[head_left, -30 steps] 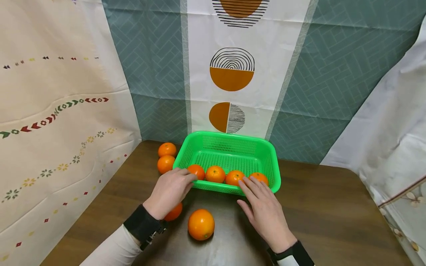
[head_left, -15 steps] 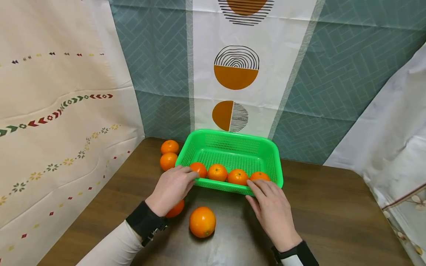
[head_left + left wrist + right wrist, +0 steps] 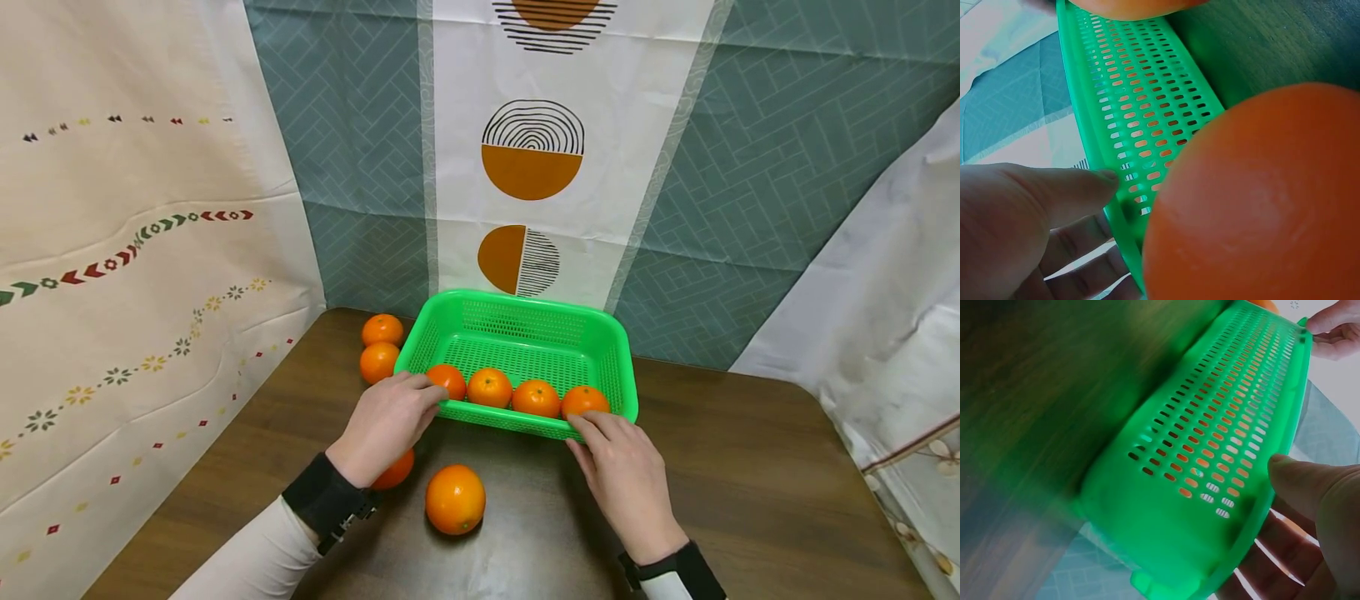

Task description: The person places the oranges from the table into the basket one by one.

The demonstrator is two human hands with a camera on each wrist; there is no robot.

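Note:
A green perforated plastic basket stands at the back of the table, with several mandarins in a row along its near side. My left hand grips the near rim by the left corner; the left wrist view shows its thumb outside and the fingers inside. Toward the right corner, my right hand holds the same rim, its thumb against the outer wall. A large orange lies on the table between my forearms. Another orange fruit is partly hidden below my left wrist.
Two mandarins sit on the table just left of the basket. Behind the basket hangs a patterned teal and white cloth, and a cream cloth lines the left side. Brown wooden tabletop extends to the right.
My right hand has moved right, from over the mandarins to the near rim, and its fingers have closed on it. My left hand keeps its hold. The head view has shifted slightly.

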